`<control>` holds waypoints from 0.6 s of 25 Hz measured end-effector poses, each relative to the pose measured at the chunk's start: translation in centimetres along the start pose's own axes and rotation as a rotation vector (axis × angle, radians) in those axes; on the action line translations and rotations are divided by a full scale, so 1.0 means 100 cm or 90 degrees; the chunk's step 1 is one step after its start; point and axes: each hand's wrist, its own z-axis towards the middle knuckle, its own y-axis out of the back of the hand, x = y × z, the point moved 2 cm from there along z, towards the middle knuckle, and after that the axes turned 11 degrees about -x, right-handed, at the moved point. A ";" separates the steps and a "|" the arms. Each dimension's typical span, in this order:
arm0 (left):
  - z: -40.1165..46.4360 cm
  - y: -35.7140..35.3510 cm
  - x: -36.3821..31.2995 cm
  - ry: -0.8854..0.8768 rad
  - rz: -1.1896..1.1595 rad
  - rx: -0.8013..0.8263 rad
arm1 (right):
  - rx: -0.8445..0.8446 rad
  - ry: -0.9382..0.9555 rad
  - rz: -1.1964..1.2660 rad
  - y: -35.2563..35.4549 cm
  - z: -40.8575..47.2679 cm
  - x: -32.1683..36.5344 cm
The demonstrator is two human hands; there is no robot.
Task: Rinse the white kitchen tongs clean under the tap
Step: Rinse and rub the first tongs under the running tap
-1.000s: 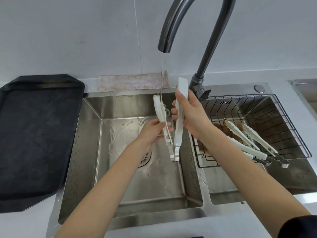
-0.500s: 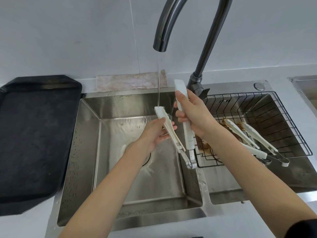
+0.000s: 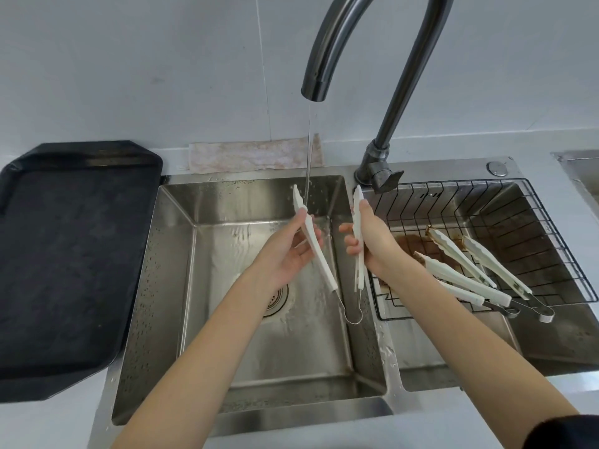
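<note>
White kitchen tongs [image 3: 319,254] hang spread wide over the left sink basin [image 3: 227,319], tips up, wire hinge loop at the bottom. My left hand [image 3: 288,251] holds the left arm of the tongs. My right hand [image 3: 369,241] grips the right arm. A thin stream of water falls from the dark tap [image 3: 327,50] and runs down just beside the tip of the left arm.
A wire basket [image 3: 551,241] in the right basin holds several more white tongs [image 3: 466,270] with brown stains. A black tray [image 3: 64,254] lies on the counter at the left. A folded cloth [image 3: 252,155] lies behind the sink.
The two arms of the tongs have been pulled far apart. The left arm has swung under the stream, and the view has moved closer.
</note>
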 end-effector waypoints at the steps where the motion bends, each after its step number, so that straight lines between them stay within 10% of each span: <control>1: -0.003 -0.002 -0.003 -0.011 -0.003 0.024 | -0.001 -0.031 0.012 0.000 0.004 -0.007; 15: -0.002 -0.042 -0.034 0.014 -0.039 0.000 | 0.028 -0.210 0.121 -0.019 0.016 -0.045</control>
